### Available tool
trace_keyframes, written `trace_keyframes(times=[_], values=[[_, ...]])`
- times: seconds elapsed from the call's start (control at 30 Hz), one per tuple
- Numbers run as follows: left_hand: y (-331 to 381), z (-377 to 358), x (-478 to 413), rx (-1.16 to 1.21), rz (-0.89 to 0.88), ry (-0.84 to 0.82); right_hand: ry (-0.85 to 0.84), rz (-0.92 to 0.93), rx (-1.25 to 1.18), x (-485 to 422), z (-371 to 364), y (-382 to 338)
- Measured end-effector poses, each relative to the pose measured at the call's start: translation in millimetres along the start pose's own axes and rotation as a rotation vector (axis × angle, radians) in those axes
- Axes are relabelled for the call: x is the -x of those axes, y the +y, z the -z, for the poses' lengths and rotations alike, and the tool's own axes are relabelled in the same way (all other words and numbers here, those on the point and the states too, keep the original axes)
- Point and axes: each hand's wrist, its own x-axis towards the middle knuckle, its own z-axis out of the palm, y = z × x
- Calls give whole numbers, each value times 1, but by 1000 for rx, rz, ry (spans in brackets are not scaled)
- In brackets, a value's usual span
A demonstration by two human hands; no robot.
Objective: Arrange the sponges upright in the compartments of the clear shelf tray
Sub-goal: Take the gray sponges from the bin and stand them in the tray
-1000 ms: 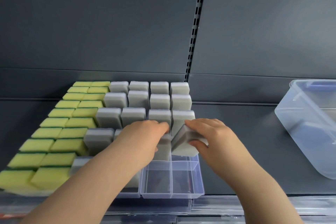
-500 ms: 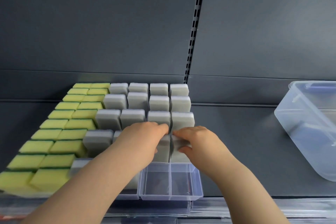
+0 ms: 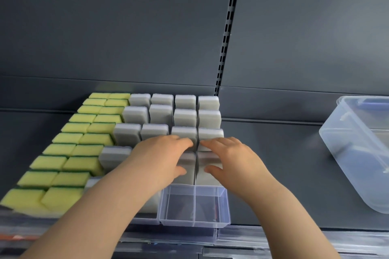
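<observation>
Now | left hand (image 3: 162, 157) is curling over left grey sponge (image 3: 187, 172), thumb on its front | right hand (image 3: 229, 160) is gripping right grey sponge (image 3: 210, 159) likewise | both sponges are standing upright in clear shelf tray (image 3: 194, 222), either side of a divider, behind its front compartments | yellow sponges (image 3: 69, 162) are filling the left

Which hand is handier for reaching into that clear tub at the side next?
The right hand, probably. The clear tub sits to its right with nothing between. The left hand would have to cross the right arm. Both grip grey sponges in the tray.
</observation>
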Motion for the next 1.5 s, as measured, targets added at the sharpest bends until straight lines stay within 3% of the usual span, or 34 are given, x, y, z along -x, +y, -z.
trace_keyframes(times=[0.13, 0.27, 0.4, 0.6, 0.8, 0.97, 1.2, 1.5], values=[[0, 9, 10, -32, -7, 66, 43, 3, -35, 4, 1, 4], [0, 12, 30, -24, -3, 246, 183, -1, -35, 21, -5, 6], [-6, -2, 59, 48, -167, 390, 282, -45, -34, 49, -12, -6], [-17, -26, 119, 65, -282, 429, 366, -134, -42, 97, -30, -64], [-33, -57, 185, 93, -343, 384, 256, -256, -140, 157, -66, -130], [-22, -78, 212, 140, -394, 337, 267, -358, -135, 215, -74, -147], [43, -81, 190, 114, -471, 312, 427, -531, -15, 282, -28, -93], [214, -51, 86, 184, -581, 507, 459, -570, 106, 322, 81, 45]])
